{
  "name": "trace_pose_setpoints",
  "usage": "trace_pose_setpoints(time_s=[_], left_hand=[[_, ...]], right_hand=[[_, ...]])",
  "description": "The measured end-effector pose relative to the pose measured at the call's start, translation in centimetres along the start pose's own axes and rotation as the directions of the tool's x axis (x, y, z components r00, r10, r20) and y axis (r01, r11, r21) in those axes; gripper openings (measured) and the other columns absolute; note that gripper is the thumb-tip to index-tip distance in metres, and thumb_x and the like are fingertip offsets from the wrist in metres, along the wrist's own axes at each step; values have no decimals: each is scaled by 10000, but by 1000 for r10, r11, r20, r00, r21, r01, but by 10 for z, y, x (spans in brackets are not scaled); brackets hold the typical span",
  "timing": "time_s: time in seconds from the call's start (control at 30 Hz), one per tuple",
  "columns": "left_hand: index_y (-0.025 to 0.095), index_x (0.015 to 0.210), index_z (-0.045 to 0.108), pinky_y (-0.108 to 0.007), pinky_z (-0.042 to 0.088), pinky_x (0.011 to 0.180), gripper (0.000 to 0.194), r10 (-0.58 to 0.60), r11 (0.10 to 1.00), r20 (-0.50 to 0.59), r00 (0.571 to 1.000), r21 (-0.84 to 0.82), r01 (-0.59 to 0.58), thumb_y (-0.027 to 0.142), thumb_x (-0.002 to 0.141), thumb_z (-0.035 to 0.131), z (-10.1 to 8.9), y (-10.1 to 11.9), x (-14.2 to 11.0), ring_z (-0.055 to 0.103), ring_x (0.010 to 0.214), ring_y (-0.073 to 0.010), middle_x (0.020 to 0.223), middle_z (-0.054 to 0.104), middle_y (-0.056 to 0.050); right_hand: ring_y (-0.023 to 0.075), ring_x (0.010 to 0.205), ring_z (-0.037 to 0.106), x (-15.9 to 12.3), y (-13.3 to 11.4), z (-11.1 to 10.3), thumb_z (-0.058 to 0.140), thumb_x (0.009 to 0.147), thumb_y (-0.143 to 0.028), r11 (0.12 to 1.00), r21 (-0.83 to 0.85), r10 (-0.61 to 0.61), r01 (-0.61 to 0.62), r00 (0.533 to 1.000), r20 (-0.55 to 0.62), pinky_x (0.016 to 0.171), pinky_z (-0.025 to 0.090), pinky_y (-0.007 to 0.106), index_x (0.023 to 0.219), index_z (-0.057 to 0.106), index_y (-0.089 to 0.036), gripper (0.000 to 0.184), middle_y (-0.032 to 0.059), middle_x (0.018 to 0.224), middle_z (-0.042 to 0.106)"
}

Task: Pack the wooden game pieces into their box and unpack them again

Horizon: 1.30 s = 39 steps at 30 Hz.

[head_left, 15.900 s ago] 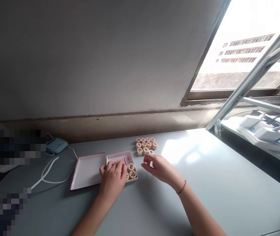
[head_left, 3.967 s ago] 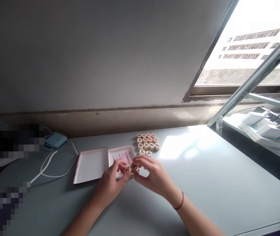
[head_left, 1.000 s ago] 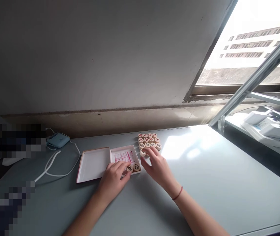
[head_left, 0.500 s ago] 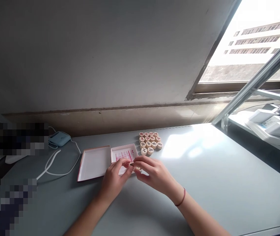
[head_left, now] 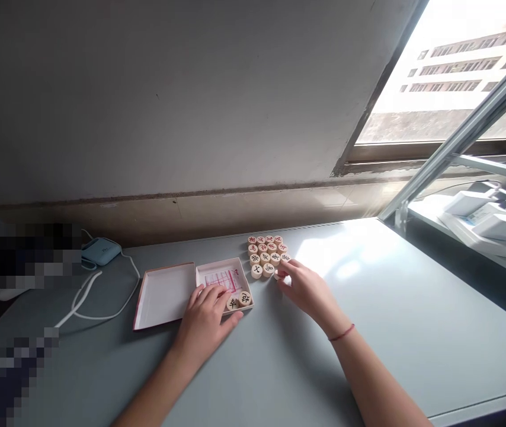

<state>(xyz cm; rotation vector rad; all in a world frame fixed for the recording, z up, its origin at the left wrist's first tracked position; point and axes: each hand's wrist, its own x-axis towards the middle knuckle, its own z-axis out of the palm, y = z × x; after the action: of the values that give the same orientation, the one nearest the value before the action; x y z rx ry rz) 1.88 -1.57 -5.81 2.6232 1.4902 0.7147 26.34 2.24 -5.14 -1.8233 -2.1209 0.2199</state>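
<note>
The right hand [head_left: 310, 290] is now away from the box [head_left: 246, 277], holding a third front-row piece [head_left: 276, 274]; the left hand [head_left: 204, 317], pinching half a second ago, has its thumb spread from its fingers.

Right of centre in the frame, round pale wooden pieces [head_left: 265, 257] stand in rows on the grey flat table [head_left: 390, 296]. The shallow white cardboard box [head_left: 245, 274] lies just left and nearer; two pieces sit in its near right corner, right of the left hand [head_left: 206, 314], with a pink-lined sheet [head_left: 224, 280] behind them. The white cardboard lid [head_left: 164, 293] adjoins its left side. The right hand [head_left: 307, 288] touches a piece at the front row's right end.
</note>
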Motion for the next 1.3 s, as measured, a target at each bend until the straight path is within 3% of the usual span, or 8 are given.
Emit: trace_pose_setpoints(time_s=[0.2,0.33,0.47,0.6,0.7,0.8,0.9,1.3], left_hand=[[210,938,597,-447,450,910,109,-29,998,-5,1000,-64,28,289,871,562,-2,2,1,618,896,-234,924,673,-47],[217,872,589,-437,427,925,136,-59,992,-27,998,-111,56,230,922,464,-3,4,2,628,790,-189,826,681,-10],[214,903,590,-359,476,823,144,-103,974,-142,985,-213,72,269,940,463,-4,7,2,644,799,-187,838,696,-12],[227,910,581,-299,507,761,136,-207,925,-172,963,-356,136,299,937,469,-8,12,2,657,806,-173,829,692,2],[234,987,563,-304,523,785,147,-265,893,-120,957,-404,197,343,924,488,-10,14,1,666,843,-178,848,692,2],[234,1023,562,-323,525,826,180,-258,890,-86,962,-408,203,360,919,485,-10,13,1,666,895,-187,881,692,-8],[233,1014,572,-332,527,828,176,-226,903,-78,971,-391,179,347,922,475,-10,12,2,666,891,-187,884,689,-12],[231,1006,589,-322,535,810,172,-166,936,-76,983,-325,133,325,928,468,-9,10,1,668,858,-179,869,692,-7]], right_hand=[[126,609,555,0,-2,-3,506,842,-185,999,27,-21,22,998,-51,547,376,238,796,587,-222,101,9,824,625],[120,600,545,-5,-18,-7,491,870,-203,967,185,-158,173,983,-92,569,415,240,820,590,-220,113,14,812,622],[145,749,603,-17,-49,-5,595,842,-250,832,358,-410,425,904,-121,657,479,247,1043,586,-227,202,50,970,644],[141,777,617,-24,-68,0,578,861,-216,747,393,-502,536,842,-196,688,487,241,1016,586,-223,155,45,940,664],[141,712,609,-19,-57,-3,552,854,-213,826,354,-378,439,897,-230,632,467,238,960,590,-218,113,43,885,665],[136,591,567,-10,-29,-9,532,837,-230,966,216,-98,140,976,-194,546,406,241,853,574,-224,45,17,794,659],[136,514,511,-3,-5,-9,532,831,-265,995,81,58,-50,994,-98,511,345,243,738,537,-228,100,-11,673,633],[148,638,542,1,-3,10,517,811,-190,988,5,155,-155,988,-13,523,275,231,898,504,-238,100,9,867,649]])
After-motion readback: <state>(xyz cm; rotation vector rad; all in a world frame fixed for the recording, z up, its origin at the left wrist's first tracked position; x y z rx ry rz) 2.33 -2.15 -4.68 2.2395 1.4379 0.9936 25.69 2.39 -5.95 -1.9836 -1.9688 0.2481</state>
